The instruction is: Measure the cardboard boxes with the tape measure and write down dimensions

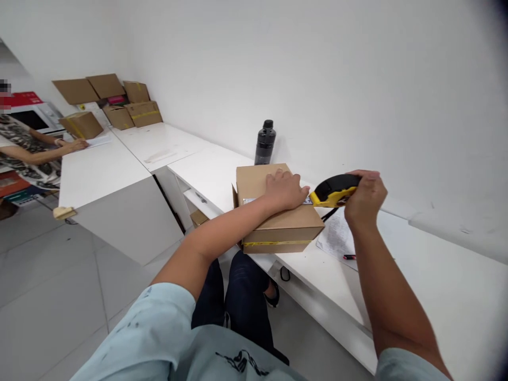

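A brown cardboard box (257, 182) with a strip of yellow tape along its near side stands at the table's edge in front of me. My left hand (283, 189) lies on its top, fingers spread and pressing down. To the right, my right hand (367, 196) is closed around a black and yellow tape measure (331, 190), held against the box's right edge. A pale blade (307, 200) runs from the tape measure across the box top; part of it passes beneath my left hand. A black strap (330, 214) dangles below the case.
A dark bottle (265, 143) stands behind the box by the wall. Papers (335, 233) and a pen (350, 257) lie on the table at right. At far left, a person's hand (79, 145) rests at another table near several stacked boxes (143, 112).
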The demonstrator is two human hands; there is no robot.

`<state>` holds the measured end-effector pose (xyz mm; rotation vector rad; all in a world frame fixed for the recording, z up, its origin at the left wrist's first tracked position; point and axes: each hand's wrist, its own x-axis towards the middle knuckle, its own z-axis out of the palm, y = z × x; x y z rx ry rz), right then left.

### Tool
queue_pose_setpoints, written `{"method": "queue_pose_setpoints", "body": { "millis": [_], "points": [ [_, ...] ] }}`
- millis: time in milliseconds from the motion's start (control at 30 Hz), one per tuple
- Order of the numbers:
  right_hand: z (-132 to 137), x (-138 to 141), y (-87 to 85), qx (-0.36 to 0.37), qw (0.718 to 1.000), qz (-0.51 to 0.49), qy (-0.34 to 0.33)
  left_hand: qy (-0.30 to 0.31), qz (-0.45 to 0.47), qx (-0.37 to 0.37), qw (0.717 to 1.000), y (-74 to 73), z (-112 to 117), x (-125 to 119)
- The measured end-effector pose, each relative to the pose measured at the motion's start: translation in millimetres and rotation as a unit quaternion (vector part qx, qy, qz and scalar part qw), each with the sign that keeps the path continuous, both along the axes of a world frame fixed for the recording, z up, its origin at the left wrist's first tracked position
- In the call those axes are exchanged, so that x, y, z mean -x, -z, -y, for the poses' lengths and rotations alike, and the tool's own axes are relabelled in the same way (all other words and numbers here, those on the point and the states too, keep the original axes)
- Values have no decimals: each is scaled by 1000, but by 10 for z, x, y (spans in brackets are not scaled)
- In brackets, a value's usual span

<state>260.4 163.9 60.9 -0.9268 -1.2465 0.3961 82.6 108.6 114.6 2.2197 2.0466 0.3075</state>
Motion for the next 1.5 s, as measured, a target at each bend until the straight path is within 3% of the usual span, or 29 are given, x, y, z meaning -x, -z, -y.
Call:
{"method": "queue_pose_setpoints", "body": {
  "millis": [233, 567, 867, 1000, 1500],
  "points": [
    [64, -5, 17, -23, 998, 4, 53, 18, -31, -4, 999, -19, 78, -8],
    [-34, -89, 42, -65, 997, 0, 39, -1, -1, 25, 1000, 39, 112, 320],
    [-173, -24, 17, -35, 998, -26, 38, -9, -29, 24, 999, -45, 8, 61],
    [-129, 64, -54, -54, 999, -1, 4, 5, -38, 8, 999, -25, -83, -41],
    [-48, 63, -23, -20, 1000, -1, 17, -1, -19, -65, 998, 99, -17, -20]
  ]
}}
